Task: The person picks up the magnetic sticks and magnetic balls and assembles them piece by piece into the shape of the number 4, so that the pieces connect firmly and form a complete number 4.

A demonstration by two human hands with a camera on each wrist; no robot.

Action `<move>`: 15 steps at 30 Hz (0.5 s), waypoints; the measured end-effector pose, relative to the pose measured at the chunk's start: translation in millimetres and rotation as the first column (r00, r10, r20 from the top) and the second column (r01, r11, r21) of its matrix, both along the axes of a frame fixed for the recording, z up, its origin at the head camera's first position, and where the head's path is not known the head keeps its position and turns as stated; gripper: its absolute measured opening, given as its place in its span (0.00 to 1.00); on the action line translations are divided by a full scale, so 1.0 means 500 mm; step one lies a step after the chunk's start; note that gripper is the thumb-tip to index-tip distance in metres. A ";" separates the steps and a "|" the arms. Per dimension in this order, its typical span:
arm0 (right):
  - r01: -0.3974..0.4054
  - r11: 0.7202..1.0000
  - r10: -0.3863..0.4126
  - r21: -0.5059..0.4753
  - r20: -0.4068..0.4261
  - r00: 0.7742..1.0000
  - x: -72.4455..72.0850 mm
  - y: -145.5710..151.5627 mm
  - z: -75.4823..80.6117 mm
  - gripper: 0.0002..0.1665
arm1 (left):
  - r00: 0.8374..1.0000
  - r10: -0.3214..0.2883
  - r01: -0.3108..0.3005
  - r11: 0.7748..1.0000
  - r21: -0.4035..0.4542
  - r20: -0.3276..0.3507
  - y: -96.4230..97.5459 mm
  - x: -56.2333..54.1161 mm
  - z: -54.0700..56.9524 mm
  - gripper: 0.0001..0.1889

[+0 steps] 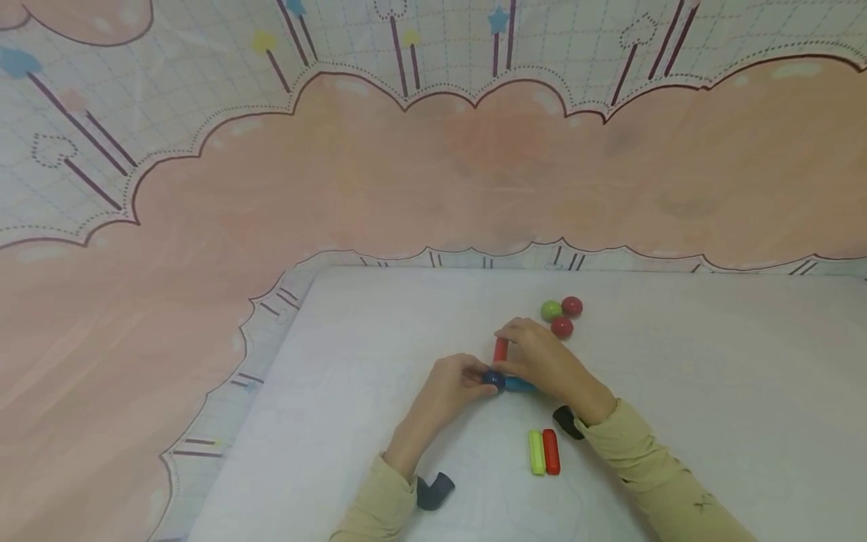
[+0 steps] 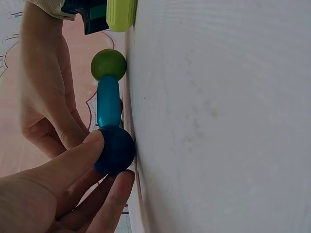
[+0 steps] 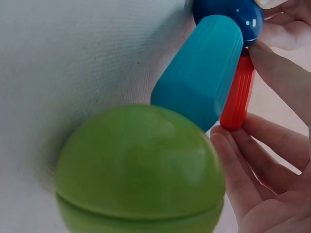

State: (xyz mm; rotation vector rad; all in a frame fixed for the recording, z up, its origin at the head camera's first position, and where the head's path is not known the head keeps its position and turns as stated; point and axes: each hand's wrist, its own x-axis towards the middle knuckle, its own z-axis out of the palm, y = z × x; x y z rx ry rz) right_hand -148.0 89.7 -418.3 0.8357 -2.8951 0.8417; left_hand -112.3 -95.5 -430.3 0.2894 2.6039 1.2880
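My left hand (image 1: 452,388) pinches a dark blue ball (image 2: 116,151) between thumb and fingers. A light blue stick (image 2: 108,102) runs from that ball to a green ball (image 2: 109,64) at its other end. With thumb and fingertips my right hand (image 1: 545,361) holds a short red stick (image 3: 238,92), one end of which meets the dark blue ball. The red and light blue sticks stand at an angle to each other. In the head view the right hand hides the green ball and part of the light blue stick.
Beyond the right hand lie a loose light green ball (image 1: 551,309) and two red balls (image 1: 572,305). Nearer the person, a lime stick (image 1: 536,452) and a red stick (image 1: 552,452) lie side by side. Patterned cloth (image 1: 406,173) surrounds the white tabletop (image 1: 325,421).
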 end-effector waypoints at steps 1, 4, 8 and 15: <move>-0.002 1.000 0.002 -0.003 -0.003 1.000 0.000 -0.001 0.000 0.30 | 1.000 -0.001 0.001 1.000 0.000 -0.002 0.000 0.000 0.000 0.16; -0.009 1.000 0.009 -0.016 -0.010 1.000 -0.002 -0.002 -0.001 0.29 | 1.000 -0.004 0.004 1.000 0.008 -0.007 0.000 0.001 0.001 0.16; -0.017 1.000 0.017 -0.017 -0.011 1.000 -0.003 -0.003 0.000 0.28 | 1.000 -0.008 0.008 1.000 0.010 -0.010 0.000 0.000 0.000 0.16; -0.028 1.000 0.028 -0.004 -0.006 1.000 -0.006 -0.005 -0.001 0.27 | 1.000 -0.010 0.010 1.000 0.011 -0.009 -0.002 0.000 -0.002 0.15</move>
